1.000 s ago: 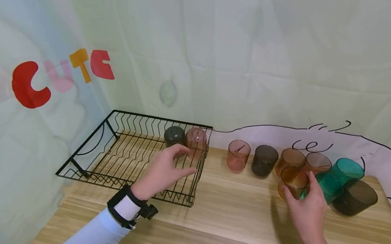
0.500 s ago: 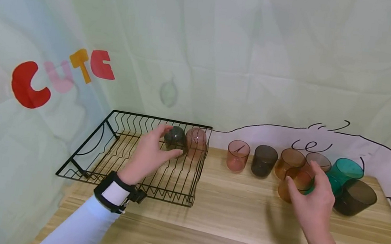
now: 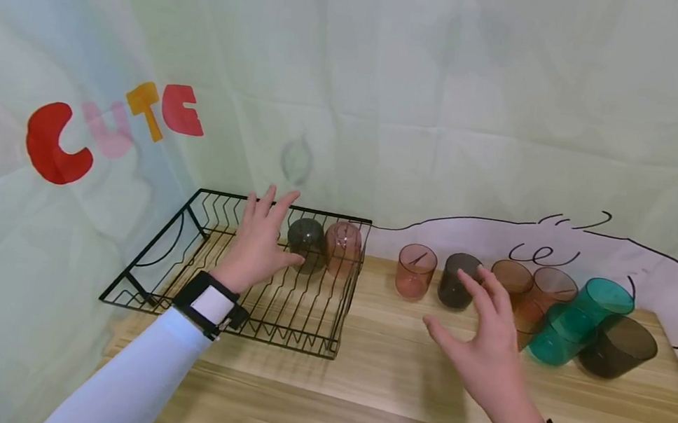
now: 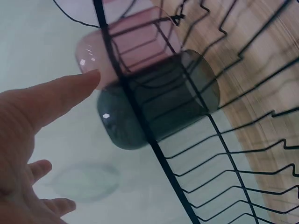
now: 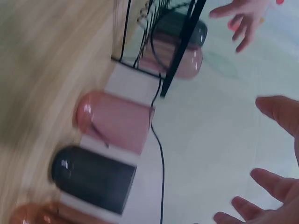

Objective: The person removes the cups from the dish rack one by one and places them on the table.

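My left hand point(image 3: 254, 250) hovers over the black wire dish rack point(image 3: 217, 327), fingers spread, holding nothing. Just right of its thumb, a dark grey glass point(image 3: 308, 236) and a pink glass point(image 3: 344, 244) stand upside down in the rack, as the left wrist view also shows. My right hand point(image 3: 486, 356) is in the air with fingers apart and nothing in them. Beyond its fingers an upright dark grey glass point(image 3: 453, 289) stands on the table, beside an upright pink glass point(image 3: 415, 277). The front amber glass point(image 3: 526, 326) is partly hidden behind this hand.
Right of the dark grey glass, another amber glass point(image 3: 512, 275) and a brownish-pink glass point(image 3: 556, 284) stand at the back. Two teal glasses, one behind point(image 3: 608, 297) and one in front point(image 3: 554, 340), adjoin a wide brown glass point(image 3: 617, 348). A printed curtain point(image 3: 451, 126) hangs behind the table.
My right hand has come away from the front amber glass and moved left. My left hand moved left to the rack's dark grey glass, then raised and spread its fingers beside it.
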Motion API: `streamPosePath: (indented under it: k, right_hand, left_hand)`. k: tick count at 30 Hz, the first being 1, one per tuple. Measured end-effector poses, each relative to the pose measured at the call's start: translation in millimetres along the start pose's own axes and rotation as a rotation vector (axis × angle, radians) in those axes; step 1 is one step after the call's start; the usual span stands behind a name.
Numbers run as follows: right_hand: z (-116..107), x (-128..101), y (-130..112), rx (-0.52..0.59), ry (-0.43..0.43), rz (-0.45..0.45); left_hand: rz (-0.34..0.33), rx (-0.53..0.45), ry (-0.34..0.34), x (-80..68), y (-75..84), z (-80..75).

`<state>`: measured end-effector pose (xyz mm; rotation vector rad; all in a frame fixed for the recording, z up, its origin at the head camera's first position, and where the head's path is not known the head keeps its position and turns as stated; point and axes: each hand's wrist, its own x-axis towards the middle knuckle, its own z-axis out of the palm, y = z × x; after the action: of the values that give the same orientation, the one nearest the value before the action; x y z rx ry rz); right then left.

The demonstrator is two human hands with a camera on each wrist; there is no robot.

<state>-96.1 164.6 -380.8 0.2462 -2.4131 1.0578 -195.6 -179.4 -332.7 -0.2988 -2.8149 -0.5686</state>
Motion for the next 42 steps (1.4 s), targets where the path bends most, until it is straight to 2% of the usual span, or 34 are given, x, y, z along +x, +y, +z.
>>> streamPosePath:
  k: [4, 8, 13, 20, 23, 33, 42]
  right_hand:
    - [14.6, -5.4, -3.3, 0.002, -0.146, 0.009]
    - [26.5, -12.5, -3.0, -0.022, -0.277, 0.028]
    - [33.5, -18.8, -4.3, -0.044, -0.371, 0.07]
    - [38.9, -22.1, -5.7, -0.027, -0.384, 0.017]
    - [40.2, -22.4, -5.3, -0.033, -0.395, 0.014]
    - [40.3, -20.1, -5.2, -0.061, -0.445, 0.049]
    - [38.9, -18.0, -5.2, -0.074, -0.435, 0.049]
  left_hand:
    - [-0.007, 0.086, -0.042, 7.3, -3.5, 8.4]
    - [0.016, 0.13, -0.107, 13.2, 2.2, 16.1]
    - [0.069, 0.165, -0.17, 19.7, 9.5, 25.3]
    - [0.076, 0.121, -0.251, 23.0, 10.6, 35.3]
    - [0.067, 0.101, -0.264, 22.8, 9.9, 36.3]
    - [0.018, 0.134, -0.247, 19.7, 8.3, 31.3]
    - [0.031, 0.115, -0.195, 14.2, -2.8, 27.6]
